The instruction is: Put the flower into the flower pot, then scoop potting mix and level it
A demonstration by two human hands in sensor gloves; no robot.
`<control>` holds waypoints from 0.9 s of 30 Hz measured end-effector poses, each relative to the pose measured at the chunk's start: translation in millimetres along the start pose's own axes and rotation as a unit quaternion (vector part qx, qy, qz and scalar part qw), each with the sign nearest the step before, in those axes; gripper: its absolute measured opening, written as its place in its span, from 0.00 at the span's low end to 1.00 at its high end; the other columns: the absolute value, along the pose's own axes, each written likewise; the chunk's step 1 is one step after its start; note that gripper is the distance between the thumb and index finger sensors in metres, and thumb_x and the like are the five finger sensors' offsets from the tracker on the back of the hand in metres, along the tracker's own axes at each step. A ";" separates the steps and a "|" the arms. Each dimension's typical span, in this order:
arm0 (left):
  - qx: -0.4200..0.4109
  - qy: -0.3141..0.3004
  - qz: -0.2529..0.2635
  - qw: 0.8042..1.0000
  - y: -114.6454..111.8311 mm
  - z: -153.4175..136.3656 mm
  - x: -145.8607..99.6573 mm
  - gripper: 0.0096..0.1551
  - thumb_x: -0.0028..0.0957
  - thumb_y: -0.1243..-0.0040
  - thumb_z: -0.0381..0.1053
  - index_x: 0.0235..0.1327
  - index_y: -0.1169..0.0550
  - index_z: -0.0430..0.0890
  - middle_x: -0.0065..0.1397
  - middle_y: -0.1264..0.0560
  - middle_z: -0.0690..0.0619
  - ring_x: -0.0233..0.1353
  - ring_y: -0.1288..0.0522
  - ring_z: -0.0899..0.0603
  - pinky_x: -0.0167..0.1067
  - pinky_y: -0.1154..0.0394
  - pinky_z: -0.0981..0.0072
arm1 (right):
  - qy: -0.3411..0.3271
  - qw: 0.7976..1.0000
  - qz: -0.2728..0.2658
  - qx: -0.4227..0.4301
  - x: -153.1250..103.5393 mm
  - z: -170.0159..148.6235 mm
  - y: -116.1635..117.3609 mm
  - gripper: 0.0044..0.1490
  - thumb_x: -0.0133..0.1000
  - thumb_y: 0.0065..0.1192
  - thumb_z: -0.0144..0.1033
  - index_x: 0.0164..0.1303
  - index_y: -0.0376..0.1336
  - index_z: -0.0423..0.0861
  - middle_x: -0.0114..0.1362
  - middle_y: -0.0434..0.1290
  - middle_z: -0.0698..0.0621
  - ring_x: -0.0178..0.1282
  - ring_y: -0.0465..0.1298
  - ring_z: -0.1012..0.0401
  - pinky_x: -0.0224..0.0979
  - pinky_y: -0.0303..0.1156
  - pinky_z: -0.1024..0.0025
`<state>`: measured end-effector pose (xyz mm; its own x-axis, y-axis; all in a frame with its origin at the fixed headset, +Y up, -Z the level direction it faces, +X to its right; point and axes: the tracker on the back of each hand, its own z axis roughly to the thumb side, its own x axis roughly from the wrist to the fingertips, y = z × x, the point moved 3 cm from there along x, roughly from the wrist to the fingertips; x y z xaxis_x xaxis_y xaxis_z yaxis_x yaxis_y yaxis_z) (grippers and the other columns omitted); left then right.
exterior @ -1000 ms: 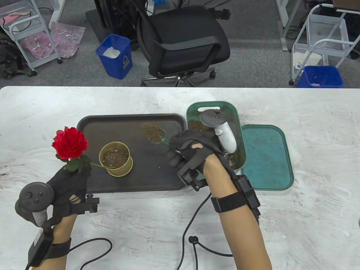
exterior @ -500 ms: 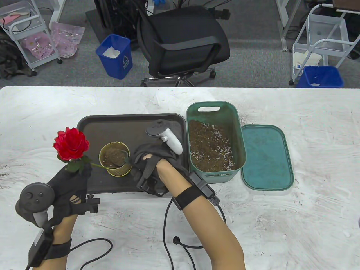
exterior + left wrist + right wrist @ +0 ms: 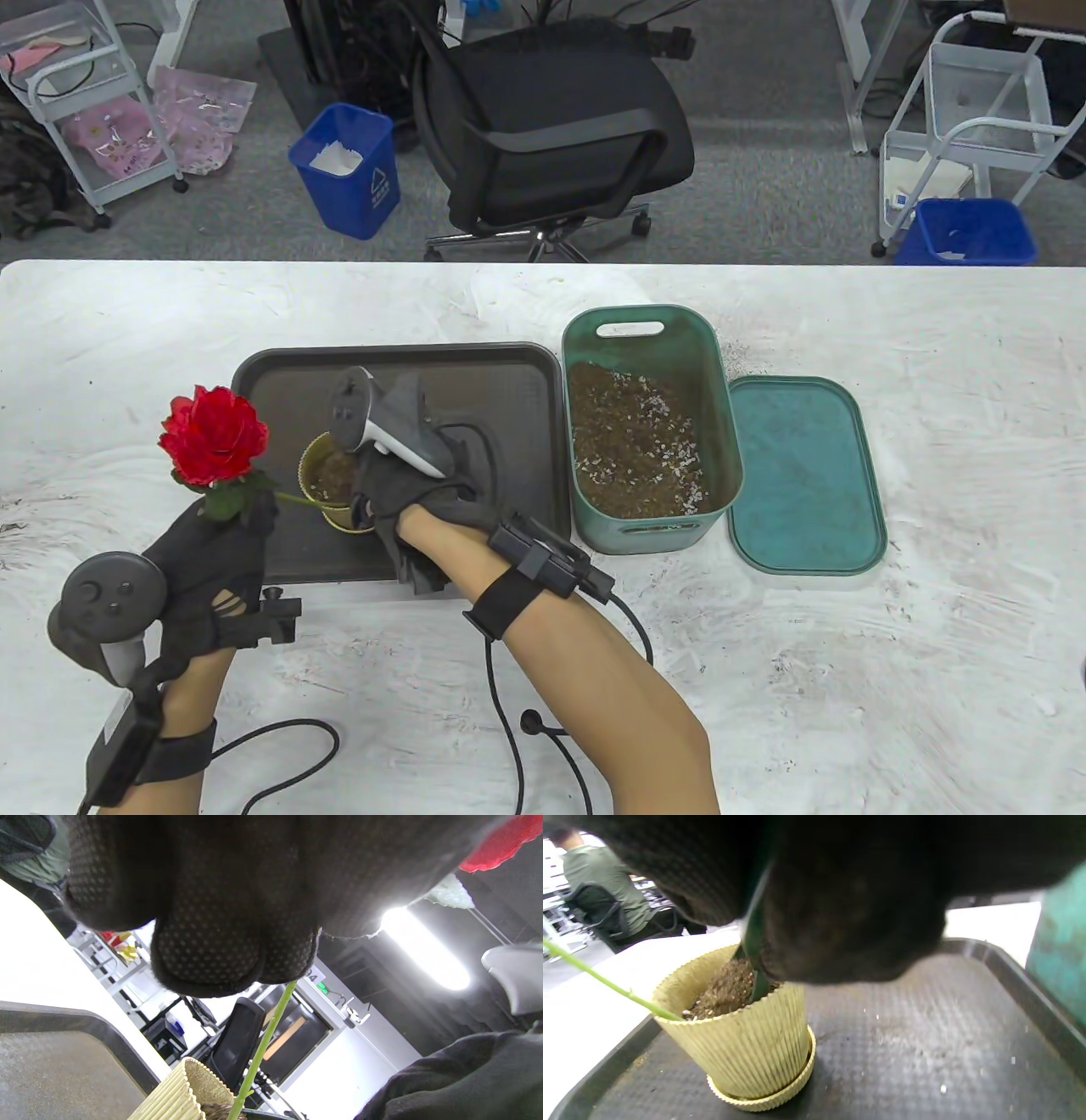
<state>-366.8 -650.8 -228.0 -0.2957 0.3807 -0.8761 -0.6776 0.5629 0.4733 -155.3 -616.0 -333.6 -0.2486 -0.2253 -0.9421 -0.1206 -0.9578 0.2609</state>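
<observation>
Right hand [image 3: 407, 501] now rolled over the yellow ribbed flower pot [image 3: 742, 1043], fingers curled round green scoop [image 3: 755, 955], blade down in potting mix [image 3: 725, 988]. Load tipped in; levelling likely next. Left hand [image 3: 212, 552] still pinching flower [image 3: 212, 433] stem, leaning into pot.

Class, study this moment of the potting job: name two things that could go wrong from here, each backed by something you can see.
1. The flower leans far out over the flower pot rim, propped only by the left hand on its stem; letting go might tip it out.
2. The scoop in the right hand digs into mix already near the rim; more could spill onto the black tray.
</observation>
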 end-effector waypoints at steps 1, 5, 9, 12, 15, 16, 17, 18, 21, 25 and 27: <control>0.000 0.001 0.000 1.000 0.0 -0.2 -0.1 0.23 0.45 0.26 0.59 0.47 0.11 0.49 0.44 0.11 0.56 0.37 0.07 0.47 0.42 0.12 0.59 | 0.000 1.000 -0.013 -0.027 -4.9 3.6 -1.9 0.30 0.48 0.70 0.43 0.55 0.72 0.40 0.42 0.85 0.43 0.22 0.86 0.53 0.22 0.83 0.62; -0.001 0.004 0.001 1.000 0.2 -1.0 0.4 0.23 0.45 0.26 0.59 0.47 0.11 0.48 0.44 0.11 0.56 0.37 0.07 0.47 0.42 0.12 0.59 | -0.004 0.995 -0.047 -0.093 -19.7 7.7 -9.8 0.32 0.47 0.71 0.41 0.59 0.69 0.40 0.47 0.84 0.44 0.27 0.86 0.53 0.27 0.84 0.61; -0.002 0.006 0.001 1.000 0.5 -0.7 0.5 0.23 0.45 0.26 0.59 0.47 0.11 0.48 0.44 0.11 0.56 0.37 0.07 0.47 0.41 0.12 0.59 | 0.004 0.995 -0.054 -0.088 -30.5 -4.1 -23.5 0.32 0.47 0.71 0.41 0.59 0.69 0.41 0.48 0.84 0.44 0.28 0.86 0.53 0.28 0.84 0.61; -0.004 0.006 0.000 1.000 0.3 -0.5 0.8 0.23 0.45 0.26 0.59 0.47 0.11 0.49 0.44 0.11 0.56 0.37 0.07 0.47 0.41 0.12 0.59 | 0.011 0.997 -0.058 -0.048 -40.9 -21.2 -39.9 0.32 0.47 0.71 0.41 0.60 0.68 0.41 0.48 0.84 0.44 0.28 0.86 0.52 0.28 0.84 0.61; -0.004 0.007 0.000 1.000 0.8 -0.7 0.8 0.23 0.45 0.27 0.59 0.47 0.11 0.48 0.44 0.11 0.56 0.37 0.07 0.47 0.42 0.12 0.59 | 0.029 0.997 -0.076 -0.011 -52.0 -46.3 -59.8 0.32 0.47 0.70 0.41 0.60 0.68 0.40 0.48 0.84 0.43 0.28 0.86 0.52 0.28 0.84 0.61; -0.003 0.006 0.001 1.000 0.9 -0.6 0.8 0.22 0.45 0.27 0.59 0.47 0.11 0.49 0.44 0.11 0.56 0.37 0.07 0.47 0.42 0.12 0.59 | 0.036 0.996 -0.079 -0.001 -54.7 -54.5 -65.2 0.32 0.47 0.70 0.41 0.60 0.68 0.40 0.48 0.84 0.43 0.29 0.86 0.52 0.29 0.84 0.60; -0.002 0.006 0.001 1.000 0.9 -0.3 0.7 0.23 0.45 0.27 0.59 0.47 0.11 0.49 0.44 0.11 0.56 0.37 0.07 0.47 0.42 0.12 0.59 | 0.044 0.995 -0.084 0.010 -57.8 -64.0 -71.6 0.32 0.47 0.70 0.41 0.60 0.68 0.40 0.48 0.84 0.43 0.29 0.86 0.52 0.29 0.84 0.60; -0.001 0.005 0.001 1.000 0.9 -0.5 0.9 0.23 0.45 0.27 0.59 0.47 0.11 0.49 0.44 0.11 0.56 0.37 0.07 0.47 0.42 0.12 0.59 | 0.056 0.994 -0.089 0.022 -61.3 -76.5 -79.6 0.32 0.47 0.70 0.41 0.60 0.68 0.40 0.48 0.84 0.43 0.29 0.86 0.52 0.29 0.84 0.60; 0.000 0.004 0.001 1.000 1.0 -0.8 1.1 0.23 0.45 0.26 0.59 0.47 0.11 0.49 0.44 0.11 0.56 0.37 0.07 0.47 0.42 0.12 0.59 | 0.090 0.989 -0.109 0.051 -69.5 -109.9 -99.5 0.32 0.47 0.69 0.41 0.60 0.68 0.40 0.49 0.84 0.43 0.29 0.86 0.52 0.29 0.84 0.60; 0.000 0.004 0.001 1.000 1.1 -0.8 1.2 0.23 0.45 0.26 0.59 0.47 0.11 0.48 0.44 0.11 0.56 0.37 0.07 0.47 0.42 0.12 0.59 | 0.131 0.978 -0.127 0.098 -79.3 -153.9 -116.6 0.32 0.48 0.69 0.40 0.61 0.68 0.40 0.49 0.83 0.42 0.30 0.86 0.51 0.30 0.84 0.59; -0.001 0.004 0.001 1.000 0.9 -0.7 1.4 0.23 0.45 0.26 0.59 0.47 0.11 0.48 0.44 0.11 0.56 0.37 0.07 0.47 0.42 0.12 0.59 | 0.151 0.970 -0.135 0.136 -84.7 -178.2 -122.2 0.33 0.48 0.69 0.40 0.61 0.67 0.39 0.49 0.83 0.42 0.30 0.86 0.51 0.30 0.84 0.59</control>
<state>-368.3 -650.3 -228.9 -0.3015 0.3758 -0.8763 -0.6782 0.5614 0.4741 51.7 -511.6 -323.3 0.1149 -0.0545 -0.9919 -0.4016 -0.9158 0.0038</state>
